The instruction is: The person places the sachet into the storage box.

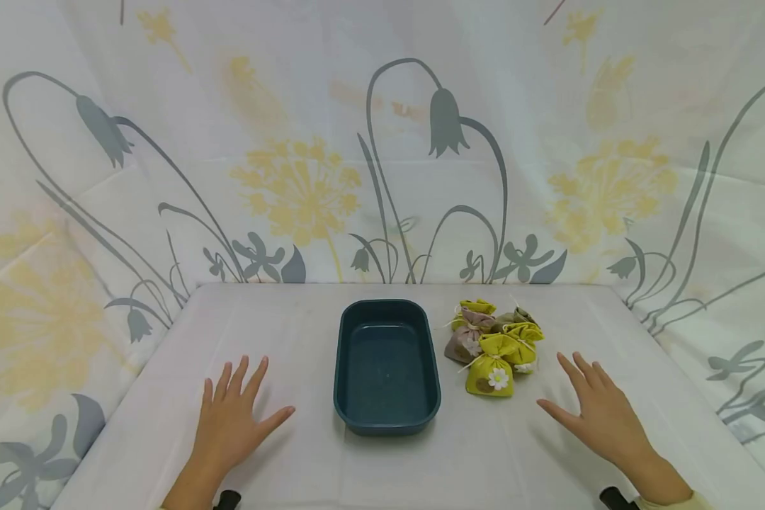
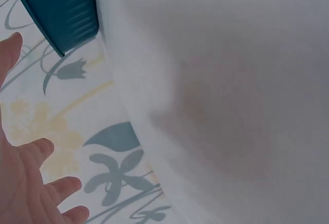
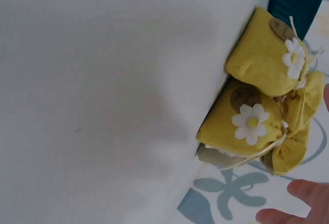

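A dark teal rectangular basin stands at the middle of the white table. Right of it sits a cluster of small drawstring pouches: a yellow-green pouch with a white flower in front, a mauve pouch at the left, and others behind. My left hand hovers left of the basin with fingers spread, holding nothing. To the right of the pouches my right hand is likewise spread and holds nothing. The right wrist view shows two yellow pouches close up, with fingertips at the edge.
The white table runs back to a hanging cloth printed with grey and yellow flowers. The same printed cloth borders both sides. A black strap piece shows at the left wrist.
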Demonstrator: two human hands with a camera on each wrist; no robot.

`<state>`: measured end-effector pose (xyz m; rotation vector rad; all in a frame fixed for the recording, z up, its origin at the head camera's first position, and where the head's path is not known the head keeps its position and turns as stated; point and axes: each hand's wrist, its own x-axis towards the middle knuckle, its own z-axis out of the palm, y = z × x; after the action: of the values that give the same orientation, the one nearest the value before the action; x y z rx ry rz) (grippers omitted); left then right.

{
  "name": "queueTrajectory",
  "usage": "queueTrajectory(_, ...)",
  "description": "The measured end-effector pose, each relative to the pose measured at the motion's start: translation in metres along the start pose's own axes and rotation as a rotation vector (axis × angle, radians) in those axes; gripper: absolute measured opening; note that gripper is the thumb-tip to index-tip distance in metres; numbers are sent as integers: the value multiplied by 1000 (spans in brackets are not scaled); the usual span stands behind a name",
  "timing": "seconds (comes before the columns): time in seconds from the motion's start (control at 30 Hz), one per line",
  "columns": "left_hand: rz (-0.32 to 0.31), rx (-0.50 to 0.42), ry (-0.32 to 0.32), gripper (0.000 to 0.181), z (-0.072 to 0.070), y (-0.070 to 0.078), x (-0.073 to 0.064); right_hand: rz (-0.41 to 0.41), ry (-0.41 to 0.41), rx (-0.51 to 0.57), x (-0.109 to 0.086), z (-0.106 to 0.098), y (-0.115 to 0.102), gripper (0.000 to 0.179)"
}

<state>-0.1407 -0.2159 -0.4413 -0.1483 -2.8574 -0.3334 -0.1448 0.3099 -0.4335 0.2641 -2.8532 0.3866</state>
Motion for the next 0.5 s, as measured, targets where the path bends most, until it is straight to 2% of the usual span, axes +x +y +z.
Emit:
queueTrajectory(0.3,-30,-64,-8,96,2,11,11,71,-49,139,9,1,-19,86)
queueTrajectory(0.5,-30,-126,-2,98,4,19,18,74,-36,202,14,4,-28,83)
